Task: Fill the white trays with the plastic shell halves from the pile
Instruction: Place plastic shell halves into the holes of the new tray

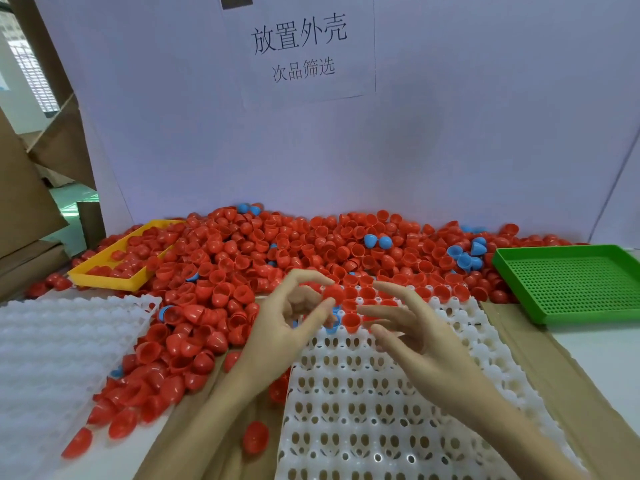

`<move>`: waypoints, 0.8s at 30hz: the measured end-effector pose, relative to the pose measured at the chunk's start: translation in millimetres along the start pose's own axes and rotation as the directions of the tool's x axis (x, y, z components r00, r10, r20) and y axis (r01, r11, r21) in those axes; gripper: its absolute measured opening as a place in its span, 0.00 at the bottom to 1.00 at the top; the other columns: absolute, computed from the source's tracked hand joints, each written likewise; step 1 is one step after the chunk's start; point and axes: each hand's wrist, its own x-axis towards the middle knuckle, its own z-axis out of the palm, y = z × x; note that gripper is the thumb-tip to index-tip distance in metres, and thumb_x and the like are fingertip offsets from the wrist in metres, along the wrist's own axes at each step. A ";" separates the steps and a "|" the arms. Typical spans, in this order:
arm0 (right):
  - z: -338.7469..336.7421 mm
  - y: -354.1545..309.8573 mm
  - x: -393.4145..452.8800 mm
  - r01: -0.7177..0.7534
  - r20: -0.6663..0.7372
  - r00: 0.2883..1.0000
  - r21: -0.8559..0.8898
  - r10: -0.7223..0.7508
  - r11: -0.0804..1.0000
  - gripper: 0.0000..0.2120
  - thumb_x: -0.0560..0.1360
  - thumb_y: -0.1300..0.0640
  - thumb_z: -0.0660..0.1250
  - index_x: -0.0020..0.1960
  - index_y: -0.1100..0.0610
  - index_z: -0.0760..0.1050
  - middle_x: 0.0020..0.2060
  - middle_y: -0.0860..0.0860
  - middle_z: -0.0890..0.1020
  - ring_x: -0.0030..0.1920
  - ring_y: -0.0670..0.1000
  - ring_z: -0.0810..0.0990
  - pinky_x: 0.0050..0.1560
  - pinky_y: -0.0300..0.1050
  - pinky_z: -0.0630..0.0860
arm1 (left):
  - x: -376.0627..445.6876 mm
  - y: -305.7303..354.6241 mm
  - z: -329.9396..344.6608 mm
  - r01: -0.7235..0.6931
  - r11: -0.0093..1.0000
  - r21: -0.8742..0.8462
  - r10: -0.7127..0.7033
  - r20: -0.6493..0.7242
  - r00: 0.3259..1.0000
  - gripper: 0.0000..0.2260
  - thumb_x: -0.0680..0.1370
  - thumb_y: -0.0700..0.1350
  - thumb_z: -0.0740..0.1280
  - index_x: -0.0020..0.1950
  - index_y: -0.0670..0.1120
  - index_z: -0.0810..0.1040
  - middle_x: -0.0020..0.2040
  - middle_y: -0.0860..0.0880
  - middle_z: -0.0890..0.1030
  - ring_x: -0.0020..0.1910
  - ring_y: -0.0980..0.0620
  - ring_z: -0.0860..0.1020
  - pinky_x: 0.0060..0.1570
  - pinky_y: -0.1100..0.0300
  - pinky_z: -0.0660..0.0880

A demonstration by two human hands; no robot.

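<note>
Nearest the camera, a white plastic tray with rows of egg-shaped pockets lies on brown cardboard, its near edge cut off by the bottom of the frame; most pockets are unfilled, and only the far rows hold red shell halves, open side up. Two bare forearms reach over it. The left hand pinches one red shell half between fingertip and thumb above the tray's far end, its other fingers loosely curled. The right hand hovers just beside it with fingers spread and relaxed, holding nothing. A blue piece partly hidden behind the left thumb cannot be made out clearly. Behind the hands a broad pile of red shell halves, with a few blue ones mixed in, covers the table and spills towards the left. A second white tray lies at the left, cut off by the frame edge. A yellow tray, partly buried in the pile, holds some red halves; a green perforated tray sits at the right. On the white backboard a paper sign reads "放置外壳" and, smaller below, "次品筛选". Cardboard boxes stand at far left.
</note>
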 end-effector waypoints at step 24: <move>-0.1 7.3 -1.1 -0.057 -0.056 0.997 -0.020 0.055 0.998 0.15 0.84 0.60 0.64 0.64 0.42 0.76 0.47 0.43 0.86 0.47 0.47 0.87 0.44 0.43 0.83 | 20.5 -56.9 -56.1 0.334 0.510 0.793 -0.226 -0.250 0.941 0.10 0.84 0.46 0.66 0.61 0.47 0.84 0.57 0.48 0.80 0.58 0.47 0.76 0.61 0.55 0.72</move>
